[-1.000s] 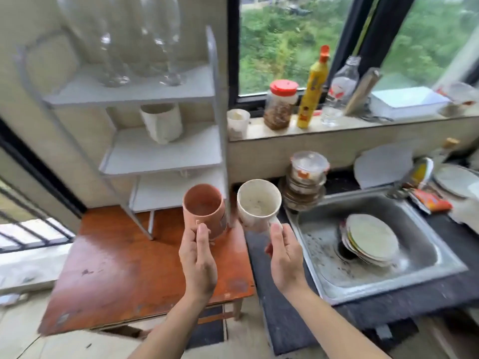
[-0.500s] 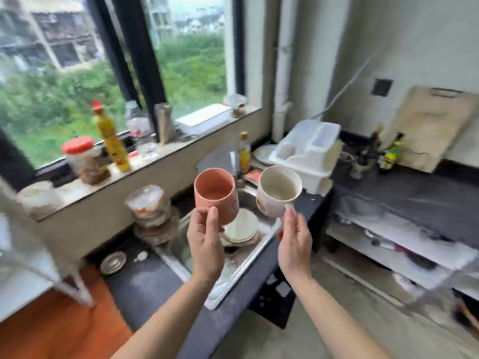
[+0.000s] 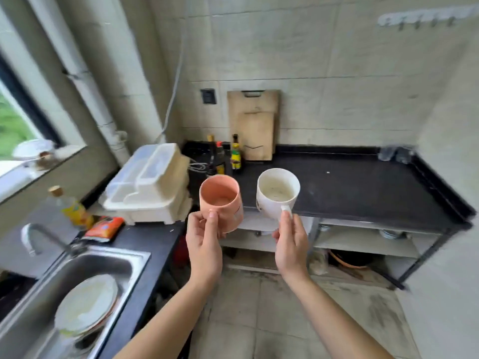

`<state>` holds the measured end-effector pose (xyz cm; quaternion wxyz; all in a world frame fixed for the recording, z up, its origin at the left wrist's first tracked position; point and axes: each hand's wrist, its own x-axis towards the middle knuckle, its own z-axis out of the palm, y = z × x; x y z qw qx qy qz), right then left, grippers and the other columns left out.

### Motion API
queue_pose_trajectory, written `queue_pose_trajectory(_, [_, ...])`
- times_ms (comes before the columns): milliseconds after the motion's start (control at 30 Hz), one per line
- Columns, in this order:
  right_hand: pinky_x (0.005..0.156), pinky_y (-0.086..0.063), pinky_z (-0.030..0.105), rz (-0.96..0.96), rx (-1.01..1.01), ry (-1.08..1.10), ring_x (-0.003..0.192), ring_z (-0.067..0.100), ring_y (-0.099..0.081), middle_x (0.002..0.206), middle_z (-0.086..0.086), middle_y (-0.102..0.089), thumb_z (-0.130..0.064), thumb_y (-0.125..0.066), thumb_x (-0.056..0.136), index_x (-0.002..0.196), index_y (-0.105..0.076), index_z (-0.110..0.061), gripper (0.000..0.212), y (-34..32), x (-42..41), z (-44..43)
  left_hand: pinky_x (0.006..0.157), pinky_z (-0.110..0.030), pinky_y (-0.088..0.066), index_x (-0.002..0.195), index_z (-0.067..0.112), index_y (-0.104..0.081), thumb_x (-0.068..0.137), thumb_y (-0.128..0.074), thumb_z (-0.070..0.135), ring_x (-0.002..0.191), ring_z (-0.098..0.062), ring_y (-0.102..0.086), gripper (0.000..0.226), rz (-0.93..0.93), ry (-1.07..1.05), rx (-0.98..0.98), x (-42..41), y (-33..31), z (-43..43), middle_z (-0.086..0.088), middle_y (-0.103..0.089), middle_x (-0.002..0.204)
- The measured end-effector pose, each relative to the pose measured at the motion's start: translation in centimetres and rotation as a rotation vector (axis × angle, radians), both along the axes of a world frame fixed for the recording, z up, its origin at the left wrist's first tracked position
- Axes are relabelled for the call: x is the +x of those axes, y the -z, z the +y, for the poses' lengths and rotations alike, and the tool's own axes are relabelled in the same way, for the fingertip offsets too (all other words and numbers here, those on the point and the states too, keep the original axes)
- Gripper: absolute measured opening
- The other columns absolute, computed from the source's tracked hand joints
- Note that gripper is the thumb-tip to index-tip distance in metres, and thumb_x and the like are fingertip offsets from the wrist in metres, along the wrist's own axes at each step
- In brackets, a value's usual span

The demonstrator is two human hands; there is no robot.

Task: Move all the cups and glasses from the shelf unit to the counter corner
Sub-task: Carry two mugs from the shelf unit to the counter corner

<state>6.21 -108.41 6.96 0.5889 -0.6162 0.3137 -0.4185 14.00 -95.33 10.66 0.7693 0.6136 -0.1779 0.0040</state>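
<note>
Plates (image 3: 85, 304) lie in the sink (image 3: 116, 255), cutting boards (image 3: 255, 125) lean on the tiled wall (image 3: 337, 60) beside sauce bottles (image 3: 235, 158)

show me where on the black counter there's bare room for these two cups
Free: the wide bare stretch of black counter right of the sauce bottles, in front of the cutting boards. Crowded: the left end, by the white dish rack.

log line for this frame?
phase: carry | left hand: pink cup | right hand: white mug, by handle | neither yet on black counter
</note>
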Motion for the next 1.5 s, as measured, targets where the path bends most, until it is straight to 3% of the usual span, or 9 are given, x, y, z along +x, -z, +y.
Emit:
queue_pose_trajectory(133, [0.069,-0.048,0.045,0.003,0.008,0.14,0.064,0.016,-0.054,0.057,-0.015,-0.053,-0.053,-0.04,0.098,0.07,-0.046,-0.025,0.041,0.6,0.0,-8.2,0.059,-0.02,-0.044,0.09,0.003,-0.048,0.102,-0.053,0.016,0.062,-0.01,-0.05,0.019,0.0,0.126,0.0,1.5,0.9,-9.4,0.002,-0.055,0.071])
queue_pose_trajectory(267, [0.061,-0.044,0.032,0.023,0.035,0.247,0.061,0.007,-0.052,0.058,-0.016,-0.053,-0.062,-0.04,0.092,0.068,-0.049,-0.03,0.041,1.8,1.4,-16.6,0.057,-0.02,-0.043,0.091,0.008,-0.046,0.102,-0.051,0.009,0.062,-0.009,-0.05,0.012,0.053,0.262,-0.001,4.6,2.4,-19.1,0.009,-0.056,0.07])
queue_pose_trajectory(433, [0.068,-0.047,0.041,0.087,0.026,0.381,0.061,0.008,-0.055,0.057,-0.014,-0.056,-0.061,-0.041,0.096,0.071,-0.05,-0.022,0.047,2.0,4.8,-27.8,0.056,-0.022,-0.044,0.092,0.013,-0.047,0.097,-0.057,0.014,0.063,-0.007,-0.049,0.012,0.124,0.411,-0.021,9.1,3.2,-31.8,0.0,-0.054,0.076])
queue_pose_trajectory(533, [0.07,-0.049,0.043,0.113,0.028,0.455,0.06,0.005,-0.056,0.057,-0.014,-0.057,-0.057,-0.042,0.099,0.072,-0.051,-0.018,0.048,1.5,6.4,-34.3,0.055,-0.02,-0.045,0.095,0.011,-0.046,0.09,-0.055,0.022,0.059,-0.003,-0.05,0.015,0.132,0.5,0.01,11.7,2.8,-39.0,0.011,-0.057,0.066])
queue_pose_trajectory(633, [0.073,-0.05,0.048,0.122,0.054,0.509,0.062,0.009,-0.058,0.056,-0.015,-0.056,-0.054,-0.043,0.101,0.068,-0.051,-0.028,0.043,1.0,6.9,-39.7,0.057,-0.022,-0.045,0.099,0.008,-0.046,0.093,-0.054,0.014,0.06,-0.004,-0.05,0.012,0.131,0.564,0.074,13.6,2.7,-45.6,0.014,-0.058,0.062])
queue_pose_trajectory(767, [0.071,-0.051,0.044,0.136,0.1,0.564,0.064,0.014,-0.059,0.056,-0.014,-0.057,-0.054,-0.044,0.1,0.059,-0.051,-0.037,0.045,1.9,6.9,-46.3,0.063,-0.029,-0.046,0.099,0.007,-0.046,0.086,-0.051,0.014,0.059,-0.002,-0.05,0.015,0.183,0.582,0.137,14.6,3.5,-53.5,0.016,-0.057,0.059])
queue_pose_trajectory(967, [0.066,-0.048,0.032,0.171,0.192,0.531,0.057,0.005,-0.054,0.053,-0.012,-0.053,-0.053,-0.045,0.096,0.054,-0.047,-0.035,0.046,6.3,7.0,-59.3,0.066,-0.031,-0.043,0.087,0.013,-0.046,0.073,-0.05,0.025,0.069,-0.012,-0.046,0.019,0.351,0.495,0.234,14.5,7.4,-66.5,0.008,-0.053,0.071])
queue_pose_trajectory(1167, [0.071,-0.05,0.034,0.299,0.283,0.396,0.059,0.004,-0.057,0.055,-0.009,-0.056,-0.047,-0.046,0.1,0.055,-0.048,-0.032,0.047,11.4,6.9,-73.6,0.073,-0.039,-0.043,0.083,0.016,-0.046,0.081,-0.048,0.033,0.077,-0.019,-0.041,0.017,0.462,0.338,0.308,12.9,11.7,-79.2,-0.005,-0.045,0.081])
queue_pose_trajectory(1500, [0.071,-0.05,0.037,0.399,0.411,0.231,0.06,0.006,-0.058,0.053,-0.01,-0.052,-0.043,-0.046,0.101,0.051,-0.044,-0.03,0.052,19.3,9.2,-86.2,0.071,-0.04,-0.038,0.083,0.015,-0.047,0.099,-0.046,0.012,0.072,-0.018,-0.04,0.016,0.569,0.151,0.35,13.4,20.1,-91.8,-0.003,-0.045,0.077])
